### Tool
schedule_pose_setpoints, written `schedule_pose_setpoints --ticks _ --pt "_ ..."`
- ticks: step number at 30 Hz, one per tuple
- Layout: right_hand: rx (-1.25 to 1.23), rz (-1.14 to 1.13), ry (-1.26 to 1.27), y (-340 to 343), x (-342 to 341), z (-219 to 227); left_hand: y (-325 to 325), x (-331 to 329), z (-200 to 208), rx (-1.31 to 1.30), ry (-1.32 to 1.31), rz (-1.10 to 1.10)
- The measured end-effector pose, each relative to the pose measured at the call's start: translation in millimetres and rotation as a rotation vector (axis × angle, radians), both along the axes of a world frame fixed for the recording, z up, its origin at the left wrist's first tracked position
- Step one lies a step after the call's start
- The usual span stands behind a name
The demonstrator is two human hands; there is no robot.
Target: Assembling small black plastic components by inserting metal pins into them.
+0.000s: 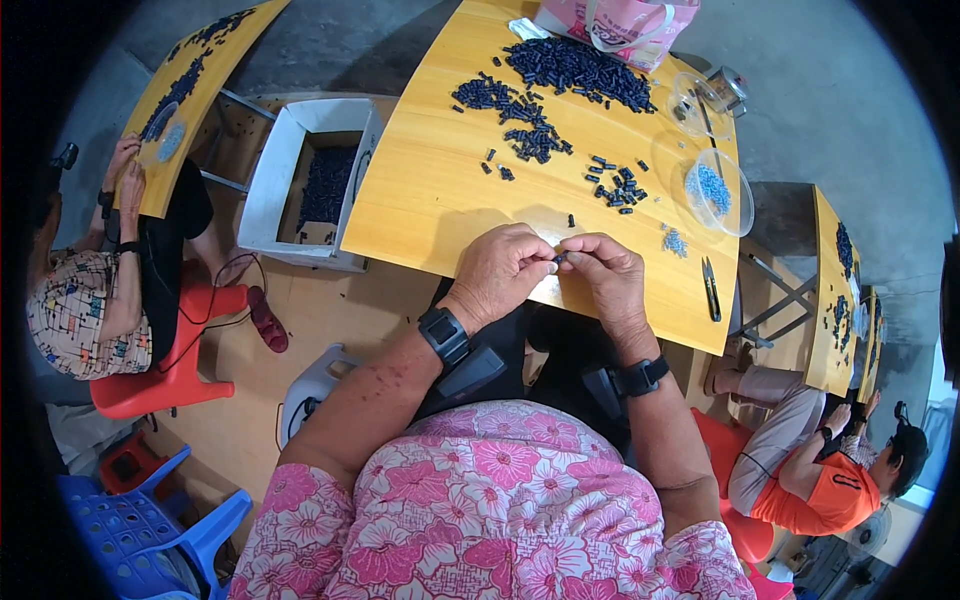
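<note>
Close together over the near edge of the yellow table [420, 170], both my hands are closed in a pinch. My left hand [503, 270] and my right hand [610, 285] meet at a small dark cylindrical part [559, 257], mostly hidden by the fingertips. A single black piece [571, 220] lies just beyond them. Farther off are a loose group of black pieces [617, 187], a spread pile [538, 140] and a large heap [580, 72]. To the right of my right hand lie tiny pale-blue pieces [674, 241] and black-handled thread snips [711, 290].
A clear bowl [742, 208] with small blue pieces stands at the right edge, near another clear container [685, 112]. A pink bag [640, 25] sits at the far end. On the floor, left, is a white box [262, 205] of dark pieces. Co-workers sit at tables on both sides.
</note>
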State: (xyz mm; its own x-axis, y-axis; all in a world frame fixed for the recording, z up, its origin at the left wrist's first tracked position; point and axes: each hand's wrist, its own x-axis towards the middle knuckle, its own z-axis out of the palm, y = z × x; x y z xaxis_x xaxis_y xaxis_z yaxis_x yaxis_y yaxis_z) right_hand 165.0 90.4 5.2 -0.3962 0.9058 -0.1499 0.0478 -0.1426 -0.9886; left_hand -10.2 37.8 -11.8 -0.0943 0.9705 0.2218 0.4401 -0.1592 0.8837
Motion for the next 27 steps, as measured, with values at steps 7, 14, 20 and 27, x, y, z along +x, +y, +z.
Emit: schedule_pose_setpoints --ticks 7,14,20,27 --pt "0.055 0.029 -0.031 0.9 0.7 0.3 0.3 -0.4 -0.9 0.006 0.017 -0.011" --pt "0.075 0.053 -0.023 3.6 2.4 -1.1 0.7 -3.2 1.4 -0.030 0.028 -0.044" --pt "0.255 0.108 -0.083 1.7 -0.2 -0.3 2.1 -7.7 -2.8 -0.021 -0.029 -0.079" --pt "0.588 0.112 -0.241 -4.5 -1.1 -3.3 1.7 -8.1 -1.3 -0.092 -0.056 -0.119"
